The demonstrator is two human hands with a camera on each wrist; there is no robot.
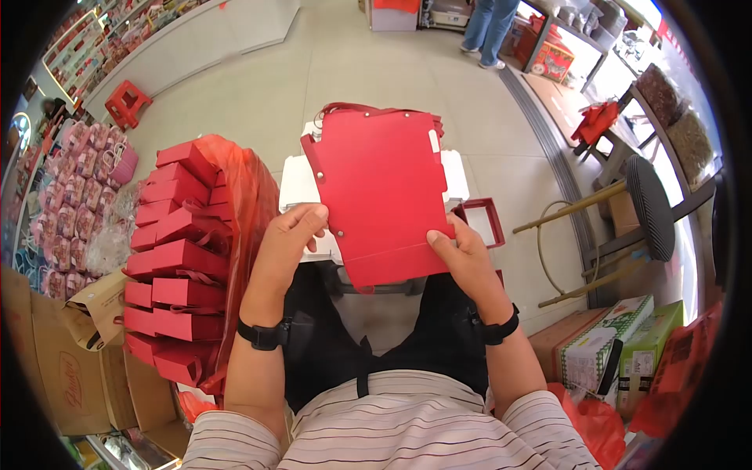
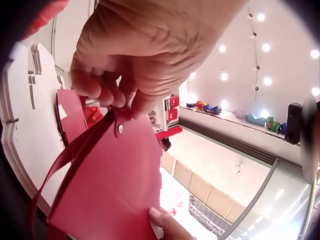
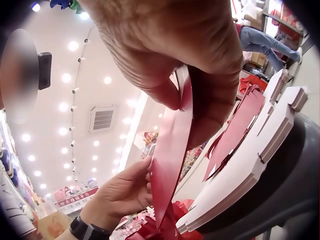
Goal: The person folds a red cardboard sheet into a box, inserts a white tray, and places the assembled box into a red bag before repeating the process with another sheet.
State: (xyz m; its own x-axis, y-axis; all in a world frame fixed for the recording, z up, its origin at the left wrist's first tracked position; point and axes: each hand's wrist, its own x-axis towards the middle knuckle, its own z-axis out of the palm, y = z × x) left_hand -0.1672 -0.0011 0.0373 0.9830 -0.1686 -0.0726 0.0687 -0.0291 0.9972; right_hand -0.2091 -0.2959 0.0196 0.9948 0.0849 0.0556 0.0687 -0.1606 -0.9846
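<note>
A flat red card piece (image 1: 388,188) with a strap and metal studs along its left edge is held up over a stack of white card pieces (image 1: 298,184). My left hand (image 1: 298,231) pinches its left edge beside a stud; the left wrist view shows thumb and fingertips on the strap (image 2: 120,122). With the thumb on its face and fingers behind, my right hand (image 1: 462,251) grips the lower right edge. In the right wrist view the red card (image 3: 172,150) appears nearly edge-on. More red pieces (image 1: 337,107) lie behind its top edge.
Red boxes (image 1: 184,258) fill an orange-red bag at the left. A red frame-like box (image 1: 493,223) sits right of the stack. A stool (image 1: 650,207) and cartons (image 1: 583,345) stand at the right. A person in jeans (image 1: 489,27) stands at the back.
</note>
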